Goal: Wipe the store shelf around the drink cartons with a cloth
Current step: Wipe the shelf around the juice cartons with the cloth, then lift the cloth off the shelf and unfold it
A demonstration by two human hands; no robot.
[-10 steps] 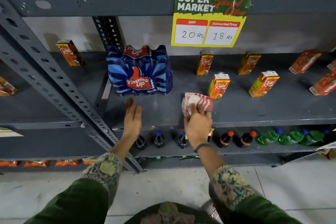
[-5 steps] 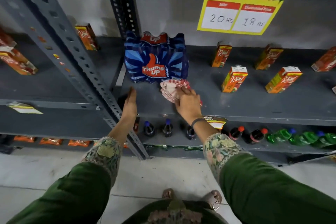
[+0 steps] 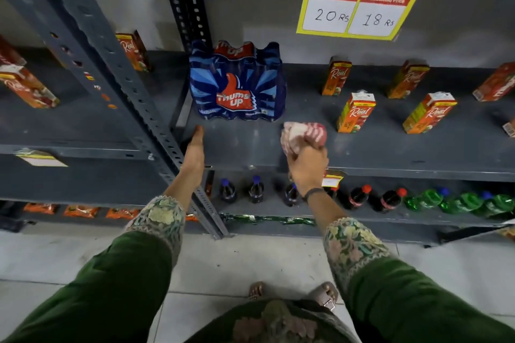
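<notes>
A pink and white cloth (image 3: 303, 133) is bunched on the grey shelf (image 3: 390, 153), with my right hand (image 3: 306, 167) gripping it from the near side. It lies just right of the blue Thums Up bottle pack (image 3: 237, 83) and left of the nearest orange Real carton (image 3: 355, 113). More Real cartons (image 3: 429, 113) stand upright behind and to the right. My left hand (image 3: 193, 153) rests flat on the shelf's front left corner, fingers together, holding nothing.
A slanted perforated steel upright (image 3: 133, 97) crosses left of my left hand. A yellow price sign (image 3: 359, 5) hangs above. Dark and green bottles (image 3: 359, 198) line the lower shelf. Further cartons (image 3: 28, 86) sit on the left bay.
The cloth in my right hand swept left toward the Thums Up pack, then back right toward the nearest carton. My left hand stayed on the shelf edge. The camera moved closer.
</notes>
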